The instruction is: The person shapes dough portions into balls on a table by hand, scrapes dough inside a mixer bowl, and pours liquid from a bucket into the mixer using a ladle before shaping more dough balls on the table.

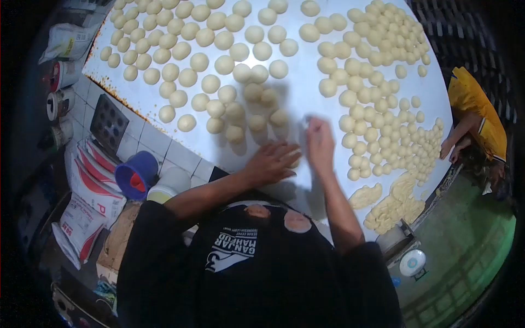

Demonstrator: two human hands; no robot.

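My left hand (273, 162) lies palm down near the front edge of the white table, fingers stretched out. Part of a pale dough ball (295, 162) shows at its fingertips; the palm hides whatever else is beneath. Just to the right, my right hand (320, 139) is closed and smeared by motion. A small whitish spot shows at its fingers, too blurred to name. Beyond my hands sit rounded dough balls, the closest being one ball (234, 134) and another ball (279, 117).
Many dough balls cover the white table (306, 208), smaller ones (404, 131) at right beside a dough mass (396, 205). A person in yellow (478, 109) has hands at the right edge. A blue bucket (135, 174), sacks (90, 202) and a scale (412, 263) stand around.
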